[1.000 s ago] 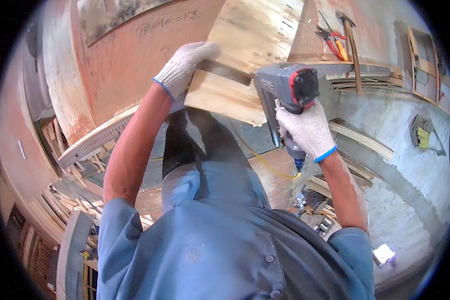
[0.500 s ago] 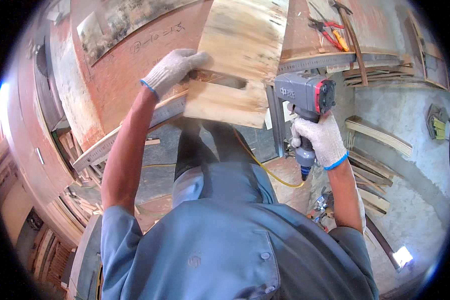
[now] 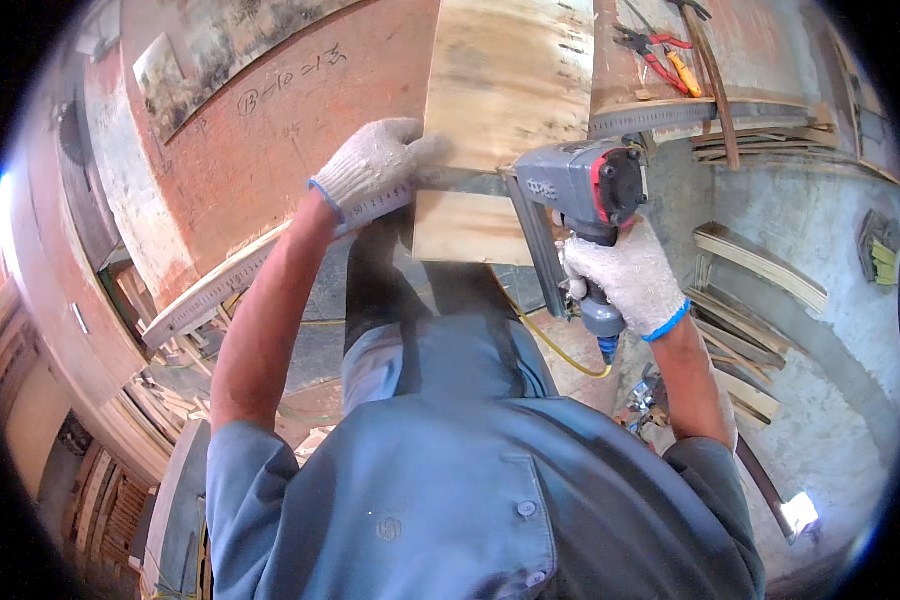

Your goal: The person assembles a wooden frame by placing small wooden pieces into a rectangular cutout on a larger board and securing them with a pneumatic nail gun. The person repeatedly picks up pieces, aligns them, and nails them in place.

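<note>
My left hand (image 3: 380,165), in a white knitted glove, pinches the left edge of a pale wooden board (image 3: 510,90). Below this board lies a narrower pale wood strip (image 3: 470,232), with a gap between the two. My right hand (image 3: 625,268), also gloved, is wrapped round the handle of a grey nail gun (image 3: 565,185). The gun's nose and slanted magazine (image 3: 538,240) are at the right end of the gap; whether the nose touches the wood I cannot tell. A yellow air hose (image 3: 545,340) runs from below the handle.
A long metal ruler (image 3: 220,290) lies along the reddish workbench's (image 3: 300,130) front edge. Pliers (image 3: 658,55), an orange-handled tool (image 3: 684,75) and a hammer (image 3: 710,80) lie at the far right. Wood strips (image 3: 760,262) are stacked by the right wall.
The board has turned and shifted right, and my left hand has moved right with it. The nail gun has come slightly left, its nose now at the gap's right end.
</note>
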